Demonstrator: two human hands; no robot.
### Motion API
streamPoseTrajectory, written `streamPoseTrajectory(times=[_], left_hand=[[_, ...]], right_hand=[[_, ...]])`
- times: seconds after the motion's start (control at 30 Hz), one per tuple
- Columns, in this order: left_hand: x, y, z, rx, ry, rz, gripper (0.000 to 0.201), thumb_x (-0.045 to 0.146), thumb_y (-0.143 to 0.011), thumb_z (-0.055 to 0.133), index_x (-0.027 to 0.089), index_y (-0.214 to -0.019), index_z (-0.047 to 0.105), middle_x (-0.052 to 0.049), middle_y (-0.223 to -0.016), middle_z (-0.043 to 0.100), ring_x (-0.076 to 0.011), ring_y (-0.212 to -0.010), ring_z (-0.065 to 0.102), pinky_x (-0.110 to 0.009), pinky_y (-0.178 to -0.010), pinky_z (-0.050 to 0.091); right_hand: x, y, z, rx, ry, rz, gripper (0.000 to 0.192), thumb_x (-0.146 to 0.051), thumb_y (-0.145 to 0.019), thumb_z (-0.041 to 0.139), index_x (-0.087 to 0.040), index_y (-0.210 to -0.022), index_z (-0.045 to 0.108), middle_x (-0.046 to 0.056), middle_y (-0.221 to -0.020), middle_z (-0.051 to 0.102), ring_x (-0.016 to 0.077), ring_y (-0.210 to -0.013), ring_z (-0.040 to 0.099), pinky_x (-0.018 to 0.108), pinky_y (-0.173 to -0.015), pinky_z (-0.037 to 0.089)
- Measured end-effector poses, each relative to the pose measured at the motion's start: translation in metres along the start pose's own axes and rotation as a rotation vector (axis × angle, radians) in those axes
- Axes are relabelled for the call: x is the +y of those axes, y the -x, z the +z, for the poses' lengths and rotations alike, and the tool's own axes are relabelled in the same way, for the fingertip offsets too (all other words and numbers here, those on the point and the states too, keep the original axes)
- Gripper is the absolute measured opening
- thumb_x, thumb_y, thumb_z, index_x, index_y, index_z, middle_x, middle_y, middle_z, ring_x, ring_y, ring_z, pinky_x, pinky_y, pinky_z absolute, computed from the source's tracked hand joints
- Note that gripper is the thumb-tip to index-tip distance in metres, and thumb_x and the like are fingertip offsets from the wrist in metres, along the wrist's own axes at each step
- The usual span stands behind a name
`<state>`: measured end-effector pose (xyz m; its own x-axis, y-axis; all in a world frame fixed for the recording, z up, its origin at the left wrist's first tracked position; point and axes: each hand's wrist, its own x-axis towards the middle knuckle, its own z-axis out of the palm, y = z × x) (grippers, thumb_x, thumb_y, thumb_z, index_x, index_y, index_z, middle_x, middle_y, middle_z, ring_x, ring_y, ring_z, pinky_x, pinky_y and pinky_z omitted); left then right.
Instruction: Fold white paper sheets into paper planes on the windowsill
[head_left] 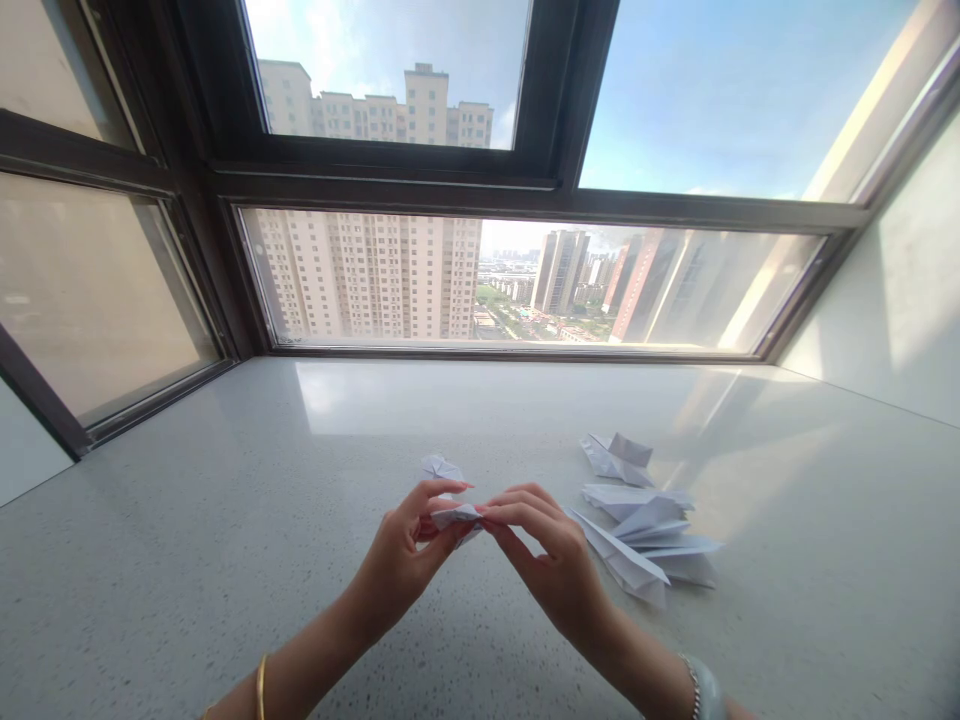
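Between my two hands is a small piece of folded white paper [454, 516], held above the speckled sill. My left hand [409, 545] grips its left side, thumb below and fingers behind. The thumb and fingertips of my right hand [547, 545] pinch its right tip. Part of the paper is hidden by the fingers, so its full shape cannot be made out. Just beyond my left fingers there is more folded white paper [441, 467]; whether it joins the held piece I cannot tell.
Several folded white paper pieces [637, 535], some shaped like paper planes, lie in a loose pile right of my right hand. The pale speckled sill [225, 540] runs back to a dark-framed window [525, 352]. A white wall [900, 270] stands at the right.
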<state>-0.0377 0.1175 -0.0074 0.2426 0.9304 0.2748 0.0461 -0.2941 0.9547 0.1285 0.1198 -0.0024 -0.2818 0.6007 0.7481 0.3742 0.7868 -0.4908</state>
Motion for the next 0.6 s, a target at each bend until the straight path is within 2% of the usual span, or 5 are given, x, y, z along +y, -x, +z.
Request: streamPoseTrajectory(times=[0.1, 0.17, 0.27, 0.4, 0.6], left_hand=[[0.001, 0.002, 0.0, 0.024, -0.018, 0.054, 0.016, 0.026, -0.072, 0.061, 0.019, -0.085, 0.055, -0.005, -0.084, 0.066, -0.018, -0.079, 0.061, -0.026, -0.072, 0.047], [0.002, 0.002, -0.001, 0.015, -0.019, 0.04, 0.012, 0.027, -0.072, 0.061, 0.018, -0.079, 0.056, -0.004, -0.079, 0.065, -0.0164, -0.074, 0.06, -0.025, -0.068, 0.046], [0.005, -0.001, -0.001, 0.004, 0.079, -0.084, 0.016, 0.031, -0.071, 0.062, 0.017, -0.072, 0.054, 0.0, -0.064, 0.061, -0.0121, -0.059, 0.054, -0.022, -0.057, 0.043], [0.006, -0.008, -0.002, 0.059, 0.265, -0.244, 0.027, 0.038, -0.066, 0.065, 0.016, -0.066, 0.05, 0.003, -0.058, 0.057, -0.0113, -0.055, 0.052, -0.023, -0.055, 0.043], [0.002, -0.009, -0.002, -0.01, 0.327, -0.344, 0.031, 0.039, -0.063, 0.068, 0.016, -0.072, 0.05, 0.001, -0.06, 0.061, -0.012, -0.055, 0.055, -0.024, -0.056, 0.043]], right_hand=[[-0.002, -0.001, -0.003, -0.006, 0.039, -0.074, 0.016, -0.011, -0.079, 0.053, -0.022, -0.085, 0.063, 0.004, -0.078, 0.067, 0.0165, -0.074, 0.056, 0.031, -0.065, 0.047], [-0.002, -0.002, -0.003, -0.017, 0.027, -0.032, 0.012, -0.014, -0.079, 0.054, -0.021, -0.081, 0.063, 0.004, -0.076, 0.066, 0.0169, -0.074, 0.055, 0.031, -0.065, 0.047], [0.002, -0.003, -0.001, -0.013, -0.089, 0.161, 0.011, -0.025, -0.081, 0.051, -0.02, -0.078, 0.062, 0.005, -0.08, 0.064, 0.0175, -0.079, 0.056, 0.032, -0.07, 0.046], [0.011, -0.003, 0.004, 0.026, -0.359, 0.445, 0.031, -0.039, -0.081, 0.048, -0.02, -0.105, 0.051, 0.006, -0.089, 0.062, 0.0165, -0.081, 0.058, 0.03, -0.07, 0.048], [0.014, 0.0, 0.009, -0.177, -0.461, 0.653, 0.028, -0.043, -0.071, 0.059, -0.016, -0.079, 0.061, 0.001, -0.068, 0.062, 0.0146, -0.064, 0.056, 0.026, -0.06, 0.044]])
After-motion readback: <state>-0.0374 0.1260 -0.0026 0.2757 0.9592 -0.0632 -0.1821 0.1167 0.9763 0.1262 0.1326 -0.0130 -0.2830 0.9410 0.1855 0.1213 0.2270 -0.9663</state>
